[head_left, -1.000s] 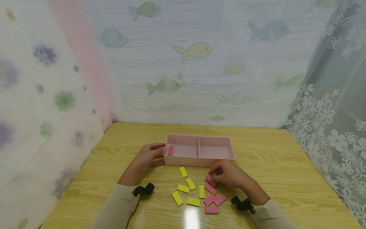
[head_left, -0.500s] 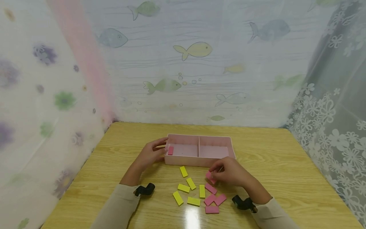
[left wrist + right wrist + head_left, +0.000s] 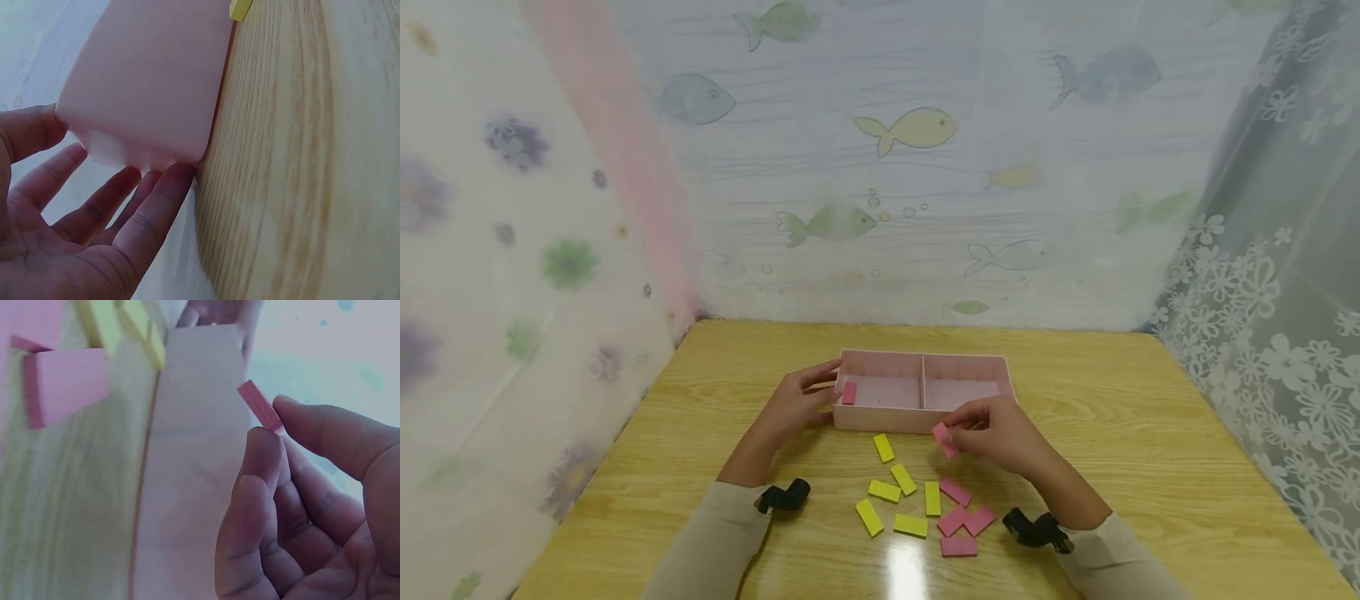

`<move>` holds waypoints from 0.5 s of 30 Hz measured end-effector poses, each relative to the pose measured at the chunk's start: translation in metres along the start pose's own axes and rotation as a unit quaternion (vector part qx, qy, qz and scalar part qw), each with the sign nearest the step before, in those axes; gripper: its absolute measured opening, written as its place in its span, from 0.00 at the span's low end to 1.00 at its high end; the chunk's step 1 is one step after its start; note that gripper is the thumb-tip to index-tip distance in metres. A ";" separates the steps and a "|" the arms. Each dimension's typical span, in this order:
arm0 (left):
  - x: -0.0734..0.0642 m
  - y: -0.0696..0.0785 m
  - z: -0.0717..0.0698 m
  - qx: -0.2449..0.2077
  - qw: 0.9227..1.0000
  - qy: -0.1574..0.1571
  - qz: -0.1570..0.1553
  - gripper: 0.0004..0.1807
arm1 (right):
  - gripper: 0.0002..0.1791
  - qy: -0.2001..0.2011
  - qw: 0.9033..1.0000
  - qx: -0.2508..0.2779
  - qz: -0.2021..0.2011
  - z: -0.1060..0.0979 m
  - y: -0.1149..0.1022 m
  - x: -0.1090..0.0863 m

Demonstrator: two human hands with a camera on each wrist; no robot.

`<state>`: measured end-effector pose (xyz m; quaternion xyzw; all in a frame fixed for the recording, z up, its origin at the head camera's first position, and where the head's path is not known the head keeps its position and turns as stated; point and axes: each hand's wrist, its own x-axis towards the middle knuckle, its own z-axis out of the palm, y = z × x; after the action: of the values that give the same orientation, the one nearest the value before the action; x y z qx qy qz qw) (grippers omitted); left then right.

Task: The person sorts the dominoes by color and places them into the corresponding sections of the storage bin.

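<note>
A pink two-compartment box [image 3: 880, 419] stands on the table, with a divider across its middle. My left hand [image 3: 790, 408] rests its spread fingertips against the box's left end; in the left wrist view the extended fingers [image 3: 159, 209] touch that end wall. Between thumb and fingers, my right hand [image 3: 1006, 435] pinches a small flat pink block [image 3: 261, 405], tilted and raised just in front of the box's right half. One pink block [image 3: 849, 393] lies in the left compartment. The right compartment's floor is partly hidden behind the right hand.
Several yellow blocks [image 3: 911, 525] lie scattered on the wooden table [image 3: 1150, 433] before the box. To their right are several pink blocks [image 3: 958, 547], some touching. Patterned curtains [image 3: 917, 275] surround the table's back and sides.
My right hand has lifted the pink block off the table and brought it up toward the box's front wall, tilting it. My left hand stays at the box's end, its fingers slightly shifted.
</note>
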<state>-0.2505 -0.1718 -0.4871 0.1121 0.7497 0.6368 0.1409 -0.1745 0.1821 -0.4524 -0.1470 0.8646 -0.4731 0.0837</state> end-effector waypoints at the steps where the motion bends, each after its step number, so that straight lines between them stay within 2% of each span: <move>1: 0.000 0.000 0.001 0.000 1.000 0.002 0.000 0.31 | 0.09 0.004 1.000 0.002 0.002 -0.001 -0.002 0.000; 7: -0.001 0.001 0.005 -0.009 1.000 0.005 -0.003 0.31 | 0.10 0.016 1.000 0.012 0.023 -0.012 -0.016 0.007; 15: -0.003 0.005 0.004 0.000 1.000 0.012 -0.001 0.31 | 0.10 0.014 1.000 0.007 0.017 -0.020 -0.033 0.029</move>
<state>-0.2465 -0.1682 -0.4826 0.1040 0.7517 0.6376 0.1325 -0.2014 0.1716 -0.4143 -0.1249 0.8647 -0.4797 0.0810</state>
